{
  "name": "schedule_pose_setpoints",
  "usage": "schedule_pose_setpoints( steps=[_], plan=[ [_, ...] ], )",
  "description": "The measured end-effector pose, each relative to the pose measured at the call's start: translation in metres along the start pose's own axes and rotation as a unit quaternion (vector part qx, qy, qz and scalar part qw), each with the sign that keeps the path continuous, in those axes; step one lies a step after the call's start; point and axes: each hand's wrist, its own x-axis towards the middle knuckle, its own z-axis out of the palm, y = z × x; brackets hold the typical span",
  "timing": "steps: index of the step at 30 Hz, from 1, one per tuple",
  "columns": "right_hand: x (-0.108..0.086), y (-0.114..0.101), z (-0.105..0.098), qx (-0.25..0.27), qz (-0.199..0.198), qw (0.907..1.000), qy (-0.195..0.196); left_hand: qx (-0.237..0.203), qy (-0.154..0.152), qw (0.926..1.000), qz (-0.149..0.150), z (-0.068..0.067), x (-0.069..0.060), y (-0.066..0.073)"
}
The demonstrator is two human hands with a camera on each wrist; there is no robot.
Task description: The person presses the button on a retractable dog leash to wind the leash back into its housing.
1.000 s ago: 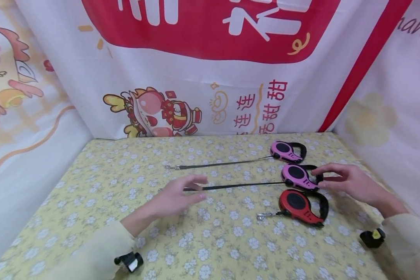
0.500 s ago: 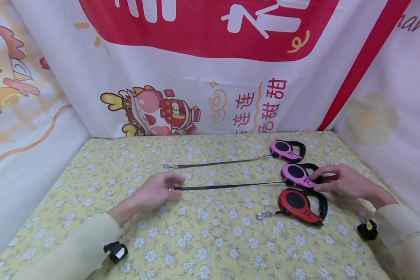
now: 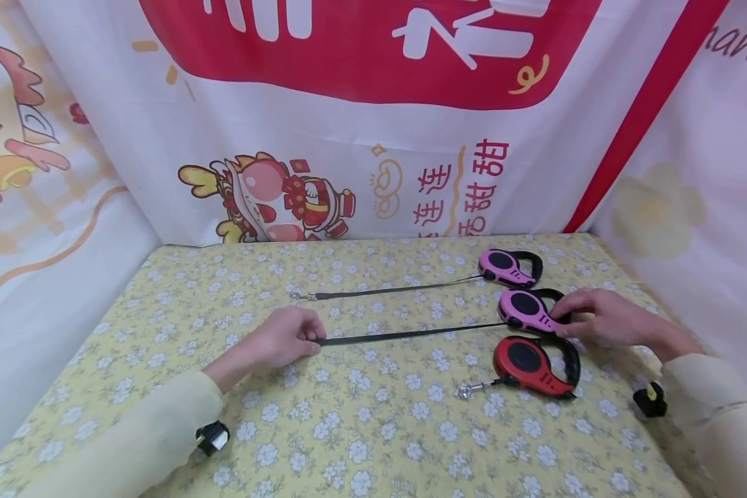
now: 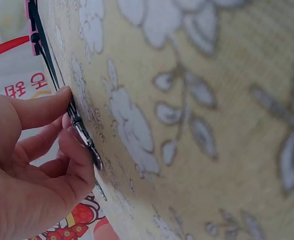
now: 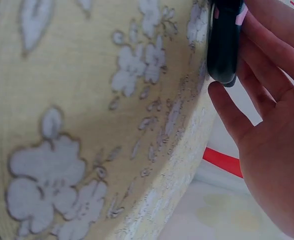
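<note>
Retractable leashes on a floral tablecloth [image 3: 361, 449], read L to R. At far L, a pale sleeve [image 3: 137, 436] w/ blk wrist cam [image 3: 213, 437] leads to the L hand [image 3: 280, 339], its thumb & fingers pinching the end of a blk strap [image 3: 404, 335]; in the L wrist view a metal clip [image 4: 89, 142] at that end lies alongside the curled fingers, close to the cloth. The strap runs R, near-straight, to the mid pink leash [image 3: 526, 309], which lies on the R part of the table btwn two others. Beyond the strap, a 2nd strap [image 3: 392, 291] w/ silver clip [image 3: 301, 296] at its L end runs roughly alongside & joins the far pink leash [image 3: 503, 268]. Nearer the person, a short clip [image 3: 469, 390] projects L from the red leash [image 3: 526, 360], which lies just beside the mid one; whether they touch can't be told. All three handles face R. Next, the R hand [image 3: 604, 318], fingers bent, grasps the mid pink leash at its handle end; the R wrist view shows the fingers beside & behind the blk handle [image 5: 223, 45]. Far R: 2nd wrist cam [image 3: 650, 400] & sleeve [image 3: 716, 415]. Behind all, a white backdrop [image 3: 348, 131] w/ red & cartoon prints
</note>
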Motion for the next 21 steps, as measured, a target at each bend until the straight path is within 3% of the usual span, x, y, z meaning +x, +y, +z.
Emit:
schedule_pose_setpoints(
  steps=[4,10,21],
  plan=[
    [0.002,0.000,-0.001,-0.008,-0.009,0.9999,-0.002,0.018,-0.007,0.9995,0.023,0.000,0.000,0.001],
    [0.005,-0.001,0.000,-0.019,0.002,0.9998,0.000,0.069,0.009,0.9954,0.067,0.001,0.000,0.000],
    [0.012,-0.006,-0.005,-0.038,0.010,0.9992,0.001,0.080,0.067,0.9927,0.060,-0.008,-0.004,0.005]
  ],
)
